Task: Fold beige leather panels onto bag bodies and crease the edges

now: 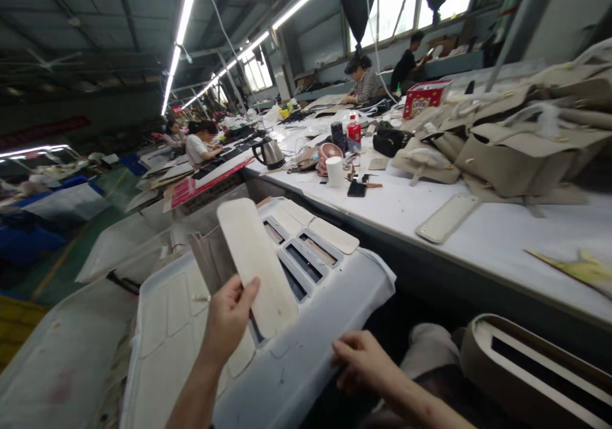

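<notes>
My left hand (228, 322) grips a long cream panel (258, 257) with rounded corners, thumb on its face, and holds it tilted up. Beneath it is a board covered in white cloth (306, 359), with several rectangular slots (305, 260) and flat cream pieces (178, 308) lying on it. Near the board's right edge hovers my right hand (363, 360), its fingers loosely bent and apart, with nothing visible in them. A beige bag body (521, 359) with a dark slot in its pale face rests at the lower right.
Along the white worktable (396, 215) are a steel kettle (271, 154), a white cup (335, 172), a small pink fan (329, 152), a cream panel with studs (448, 217) and piled beige handbags (507, 152). Plastic-covered bins (76, 346) stand left. Co-workers (199, 145) sit farther back.
</notes>
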A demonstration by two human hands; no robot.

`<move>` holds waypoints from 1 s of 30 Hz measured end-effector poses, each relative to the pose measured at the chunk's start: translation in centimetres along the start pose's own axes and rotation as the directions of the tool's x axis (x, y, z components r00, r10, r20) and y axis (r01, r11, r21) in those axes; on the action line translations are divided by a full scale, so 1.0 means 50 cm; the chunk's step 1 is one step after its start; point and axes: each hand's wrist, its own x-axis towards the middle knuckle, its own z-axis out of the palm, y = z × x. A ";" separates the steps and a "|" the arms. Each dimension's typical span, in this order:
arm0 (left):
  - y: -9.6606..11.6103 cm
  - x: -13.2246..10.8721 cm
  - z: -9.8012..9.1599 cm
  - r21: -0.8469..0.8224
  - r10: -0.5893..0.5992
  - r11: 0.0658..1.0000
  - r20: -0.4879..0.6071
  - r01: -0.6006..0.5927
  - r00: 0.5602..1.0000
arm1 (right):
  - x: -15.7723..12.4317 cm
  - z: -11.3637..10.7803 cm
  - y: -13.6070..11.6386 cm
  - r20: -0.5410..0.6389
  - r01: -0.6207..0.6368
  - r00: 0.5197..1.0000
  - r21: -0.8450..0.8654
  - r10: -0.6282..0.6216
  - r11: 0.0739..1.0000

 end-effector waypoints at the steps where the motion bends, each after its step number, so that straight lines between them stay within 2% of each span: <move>1: 0.009 -0.019 0.050 0.092 0.044 0.995 0.048 -0.048 0.998 | -0.030 -0.019 -0.032 -0.050 0.149 0.987 -0.037 -0.151 0.988; 2: 0.016 -0.039 0.102 0.167 0.099 0.979 0.099 -0.115 0.990 | -0.063 -0.038 -0.067 -0.113 0.365 0.920 -0.096 -0.374 0.926; 3: 0.025 -0.061 0.157 0.218 0.159 0.957 0.159 -0.191 0.974 | -0.098 -0.058 -0.102 -0.166 0.532 0.814 -0.173 -0.557 0.829; 4: 0.035 -0.083 0.210 0.236 0.218 0.932 0.237 -0.274 0.947 | -0.134 -0.077 -0.135 -0.193 0.619 0.724 -0.241 -0.662 0.747; 5: 0.048 -0.105 0.262 0.212 0.286 0.906 0.331 -0.366 0.899 | -0.170 -0.096 -0.163 -0.207 0.663 0.656 -0.303 -0.726 0.685; 7: 0.081 -0.146 0.355 0.082 0.411 0.849 0.519 -0.522 0.749 | -0.236 -0.137 -0.201 -0.245 0.648 0.573 -0.448 -0.782 0.616; 10: 0.149 -0.193 0.450 -0.158 0.498 0.805 0.704 -0.572 0.506 | -0.321 -0.212 -0.214 -0.328 0.549 0.487 -0.606 -0.809 0.576; 12: 0.197 -0.213 0.480 -0.289 0.577 0.747 0.728 -0.598 0.369 | -0.378 -0.270 -0.205 -0.362 0.500 0.430 -0.667 -0.827 0.552; 13: 0.219 -0.220 0.487 -0.346 0.658 0.675 0.681 -0.651 0.320 | -0.407 -0.299 -0.200 -0.369 0.480 0.397 -0.696 -0.840 0.533; 14: 0.239 -0.223 0.490 -0.379 0.748 0.582 0.597 -0.719 0.291 | -0.437 -0.327 -0.195 -0.376 0.458 0.360 -0.726 -0.854 0.513; 15: 0.257 -0.224 0.491 -0.373 0.829 0.492 0.477 -0.787 0.292 | -0.465 -0.352 -0.190 -0.383 0.432 0.320 -0.755 -0.867 0.493; 16: 0.272 -0.223 0.491 -0.325 0.881 0.434 0.347 -0.840 0.321 | -0.491 -0.375 -0.186 -0.390 0.398 0.277 -0.785 -0.878 0.474; 18: 0.293 -0.212 0.496 -0.192 0.904 0.424 0.158 -0.885 0.399 | -0.533 -0.414 -0.174 -0.403 0.313 0.206 -0.836 -0.892 0.451; 19: 0.300 -0.203 0.503 -0.138 0.891 0.451 0.134 -0.882 0.435 | -0.547 -0.429 -0.167 -0.416 0.274 0.187 -0.848 -0.890 0.454; 21: 0.304 -0.183 0.524 -0.092 0.848 0.515 0.202 -0.852 0.490 | -0.562 -0.450 -0.150 -0.447 0.228 0.176 -0.848 -0.877 0.478; 24: 0.296 -0.160 0.563 -0.126 0.717 0.650 0.429 -0.750 0.549 | -0.562 -0.466 -0.124 -0.496 0.183 0.189 -0.830 -0.847 0.527; 27: 0.279 -0.158 0.590 -0.147 0.570 0.771 0.592 -0.619 0.570 | -0.553 -0.470 -0.105 -0.503 0.109 0.195 -0.842 -0.842 0.528; 30: 0.260 -0.168 0.605 -0.147 0.497 0.826 0.646 -0.545 0.579 | -0.547 -0.475 -0.090 -0.485 0.064 0.208 -0.860 -0.850 0.506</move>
